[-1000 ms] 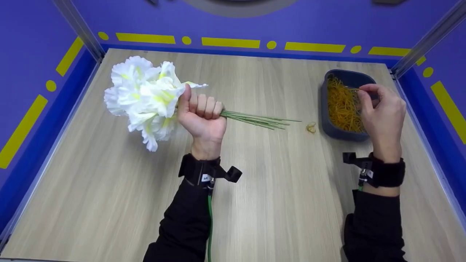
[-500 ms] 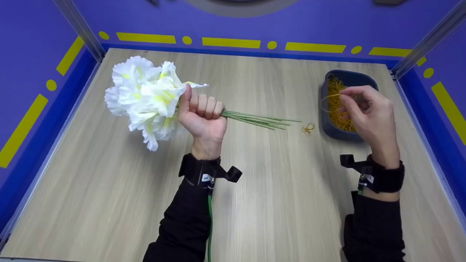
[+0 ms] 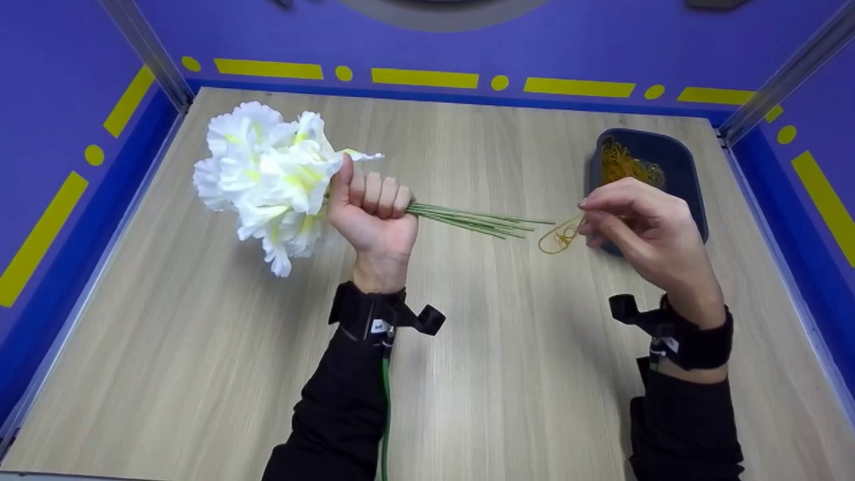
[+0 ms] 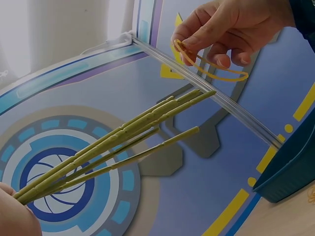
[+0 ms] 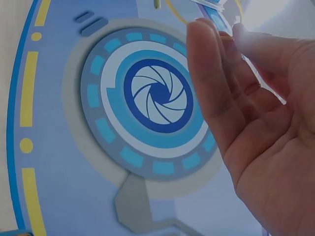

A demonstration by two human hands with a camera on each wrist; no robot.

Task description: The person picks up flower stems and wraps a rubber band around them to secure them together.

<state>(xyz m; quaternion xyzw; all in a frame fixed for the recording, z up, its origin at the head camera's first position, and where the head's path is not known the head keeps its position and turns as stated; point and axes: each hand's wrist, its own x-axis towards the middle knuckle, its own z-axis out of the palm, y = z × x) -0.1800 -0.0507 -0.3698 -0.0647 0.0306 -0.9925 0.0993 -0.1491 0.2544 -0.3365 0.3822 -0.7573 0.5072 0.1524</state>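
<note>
My left hand (image 3: 374, 217) grips a bunch of white artificial flowers (image 3: 270, 177) with yellow centres, the blooms lying to its left. Thin green stems (image 4: 113, 142) stick out of the fist to the right, their cut ends bare. Between thumb and forefinger my right hand (image 3: 644, 240) pinches a yellow rubber band (image 4: 216, 76), which hangs as a loose loop just beyond the stem ends. In the right wrist view only part of the band (image 5: 176, 12) shows above the fingers.
A dark blue tub (image 3: 685, 180) holding a heap of yellow rubber bands (image 3: 621, 160) stands at the back right, partly behind the right hand. Loose bands lie on the wooden table (image 3: 481, 334) left of it. Blue panels (image 3: 427, 50) wall in the back and sides.
My right hand has come out from over the tub, moving left and toward the stem ends with the rubber band. The left hand and the flowers have stayed in place.
</note>
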